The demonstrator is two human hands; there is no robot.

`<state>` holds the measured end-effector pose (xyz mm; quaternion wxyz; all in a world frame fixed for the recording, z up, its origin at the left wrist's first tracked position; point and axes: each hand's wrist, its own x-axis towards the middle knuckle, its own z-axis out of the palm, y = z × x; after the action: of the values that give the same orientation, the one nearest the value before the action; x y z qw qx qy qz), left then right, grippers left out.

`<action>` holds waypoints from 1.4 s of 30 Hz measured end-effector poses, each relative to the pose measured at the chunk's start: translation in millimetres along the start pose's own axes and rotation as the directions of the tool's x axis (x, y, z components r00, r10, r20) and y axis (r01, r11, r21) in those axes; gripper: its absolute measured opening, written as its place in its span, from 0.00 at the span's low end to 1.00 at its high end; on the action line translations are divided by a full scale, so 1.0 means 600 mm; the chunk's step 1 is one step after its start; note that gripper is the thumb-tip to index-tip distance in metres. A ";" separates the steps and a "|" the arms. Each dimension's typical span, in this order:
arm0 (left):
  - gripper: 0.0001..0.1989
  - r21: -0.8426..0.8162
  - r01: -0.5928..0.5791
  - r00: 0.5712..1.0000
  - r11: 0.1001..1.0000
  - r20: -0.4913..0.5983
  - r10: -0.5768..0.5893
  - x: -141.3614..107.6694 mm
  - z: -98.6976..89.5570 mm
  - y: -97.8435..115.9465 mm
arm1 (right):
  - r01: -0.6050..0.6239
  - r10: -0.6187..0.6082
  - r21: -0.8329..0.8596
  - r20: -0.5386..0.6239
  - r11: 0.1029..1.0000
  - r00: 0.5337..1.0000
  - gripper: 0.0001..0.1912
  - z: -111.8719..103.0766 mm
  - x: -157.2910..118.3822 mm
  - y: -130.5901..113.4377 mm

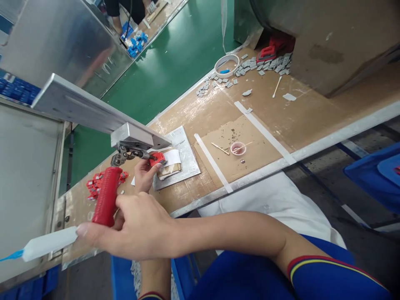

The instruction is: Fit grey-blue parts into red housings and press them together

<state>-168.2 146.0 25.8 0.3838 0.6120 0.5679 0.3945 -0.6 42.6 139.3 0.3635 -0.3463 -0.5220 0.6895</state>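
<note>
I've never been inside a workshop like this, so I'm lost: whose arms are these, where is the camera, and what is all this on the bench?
The camera sits on the worker's head and looks down, so both bare arms are the worker's own. The right hand reaches across to grip the red handle of a small toggle clamp fixed under a metal bar; it also holds a white tube with a blue tip. The left hand pinches a small red part at the clamp's tip, over a metal plate. On the brown bench lie a pile of red parts, grey pieces, a roll of tape, a small pink cup and thin sticks. Another person works at the far bench.
</note>
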 end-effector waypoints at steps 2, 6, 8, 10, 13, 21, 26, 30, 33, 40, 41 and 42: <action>0.22 -0.004 0.003 1.000 1.000 -0.002 -0.003 0.000 0.001 -0.001 | -0.005 0.005 -0.037 0.014 0.999 1.000 0.24 0.000 0.002 0.016; 0.23 -0.015 0.028 0.999 0.999 -0.017 -0.028 -0.001 0.004 -0.004 | -0.019 0.015 -0.144 -0.030 0.989 0.999 0.19 0.000 0.007 0.039; 0.23 -0.007 0.027 0.999 1.000 -0.028 -0.027 0.000 0.007 -0.003 | -0.011 0.005 -0.180 -0.033 0.984 0.999 0.19 0.001 0.008 0.040; 0.23 0.001 0.014 0.999 1.000 -0.036 -0.014 0.001 0.010 -0.001 | -0.003 -0.002 -0.202 -0.023 0.979 1.000 0.20 0.001 0.008 0.039; 0.23 -0.016 0.002 0.999 1.000 -0.037 -0.003 0.003 0.012 -0.001 | -0.004 -0.003 -0.216 -0.033 0.976 0.999 0.19 -0.001 0.010 0.043; 0.22 -0.044 -0.004 1.000 0.999 -0.031 0.003 0.006 0.013 -0.006 | -0.012 0.005 -0.262 -0.028 0.965 1.000 0.18 -0.011 0.006 0.047; 0.21 -0.041 0.009 1.000 0.999 -0.018 -0.009 0.006 0.011 0.001 | -0.026 0.024 -0.282 -0.011 0.959 1.000 0.20 -0.012 0.005 0.032; 0.19 -0.002 0.002 1.000 1.000 -0.027 -0.002 0.004 0.009 0.003 | -0.020 0.026 -0.250 0.021 0.968 0.999 0.20 -0.010 0.004 0.017; 0.21 -0.023 0.004 0.999 1.000 -0.038 -0.005 0.003 0.008 -0.002 | -0.019 0.025 -0.246 0.023 0.969 0.999 0.20 -0.009 0.006 0.016; 0.22 -0.076 -0.010 0.999 0.997 -0.045 0.007 0.004 0.011 -0.014 | -0.005 0.005 -0.271 -0.001 0.962 1.000 0.17 -0.013 0.015 0.047; 0.22 -0.076 -0.012 0.999 0.997 -0.042 0.009 0.004 0.012 -0.014 | -0.008 0.006 -0.276 -0.007 0.961 1.000 0.16 -0.015 0.015 0.051; 0.22 -0.073 -0.013 0.999 0.997 -0.042 0.010 0.004 0.012 -0.014 | -0.014 0.010 -0.283 -0.016 0.959 1.000 0.15 -0.016 0.016 0.055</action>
<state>-164.5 148.8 15.4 0.3919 0.5925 0.5575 0.4295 -2.0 49.2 104.6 0.3096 -0.4029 -0.6106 0.6075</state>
